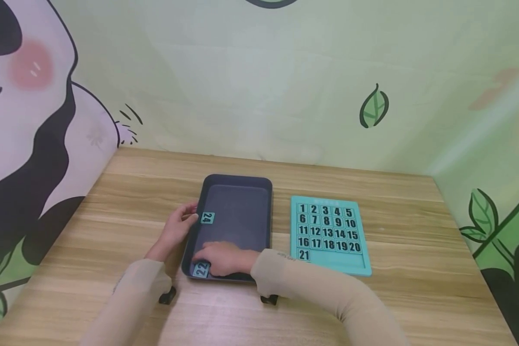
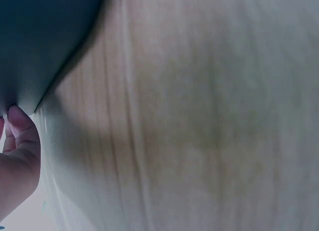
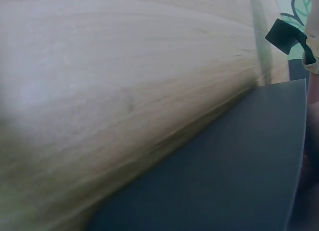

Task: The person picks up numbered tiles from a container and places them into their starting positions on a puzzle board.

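Note:
My left hand [image 1: 177, 229] holds the left side of a dark blue tray [image 1: 242, 180], its thumb at the rim. In the left wrist view the thumb [image 2: 20, 122] lies against the tray's wall. My right hand [image 1: 225, 258] reaches into the near left part of the tray. Its curled fingers and thumb grip a turquoise number tile marked 22 [image 1: 201, 270] at the near left corner. Another turquoise tile, marked 24 [image 1: 207, 218], lies by the tray's left wall. In the right wrist view the tray's outer wall [image 3: 224, 166] hides most of the right hand.
A turquoise number board [image 1: 330, 202] lies right of the tray, with tiles 1 to 21 in rows. The right sleeve [image 1: 311, 276] covers its near left corner. The wooden table [image 1: 398, 230] meets a printed backdrop [image 1: 251, 96] behind and at both sides.

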A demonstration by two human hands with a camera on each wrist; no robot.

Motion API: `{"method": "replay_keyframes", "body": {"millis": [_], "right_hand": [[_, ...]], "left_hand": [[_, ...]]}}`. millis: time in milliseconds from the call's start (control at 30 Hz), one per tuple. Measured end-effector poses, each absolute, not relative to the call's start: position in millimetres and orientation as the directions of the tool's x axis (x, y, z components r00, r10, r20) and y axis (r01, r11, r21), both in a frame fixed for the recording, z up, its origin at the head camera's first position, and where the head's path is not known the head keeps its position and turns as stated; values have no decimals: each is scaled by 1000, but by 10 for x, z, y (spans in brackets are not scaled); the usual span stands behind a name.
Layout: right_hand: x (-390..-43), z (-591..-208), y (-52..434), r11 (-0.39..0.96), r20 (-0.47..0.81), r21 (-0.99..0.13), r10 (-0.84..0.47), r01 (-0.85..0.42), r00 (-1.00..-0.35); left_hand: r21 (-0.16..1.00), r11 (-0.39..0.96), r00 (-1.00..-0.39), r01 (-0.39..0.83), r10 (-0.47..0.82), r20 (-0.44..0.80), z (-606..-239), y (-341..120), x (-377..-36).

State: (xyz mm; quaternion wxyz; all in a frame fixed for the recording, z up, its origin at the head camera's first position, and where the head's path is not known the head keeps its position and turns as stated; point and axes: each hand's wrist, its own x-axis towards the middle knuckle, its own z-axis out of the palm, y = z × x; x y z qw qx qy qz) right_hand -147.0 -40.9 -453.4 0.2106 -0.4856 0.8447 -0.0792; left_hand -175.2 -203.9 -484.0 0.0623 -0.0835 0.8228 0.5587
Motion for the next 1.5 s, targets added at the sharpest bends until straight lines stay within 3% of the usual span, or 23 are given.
{"method": "replay_keyframes", "body": {"millis": [267, 767, 1233, 1500], "right_hand": [[-1477, -4547, -371, 517, -273, -319, -852, -794, -446], [-1551, -4404, -144, 490, -220, -400, -872, -775, -437], [-1744, -3991, 485, 543, -92, -454, -818, -707, -568], [-1834, -3939, 943, 640, -148, -542, -710, -544, -688]], "left_hand": [[911, 362, -981, -196, -74, -182, -4836, -2012, -1753], [914, 356, -981, -191, -87, -171, -4866, -2015, -1740], [913, 361, -981, -191, -87, -171, -4850, -2014, -1738], [907, 371, -980, -201, -82, -184, -4834, -2012, -1736]]}}
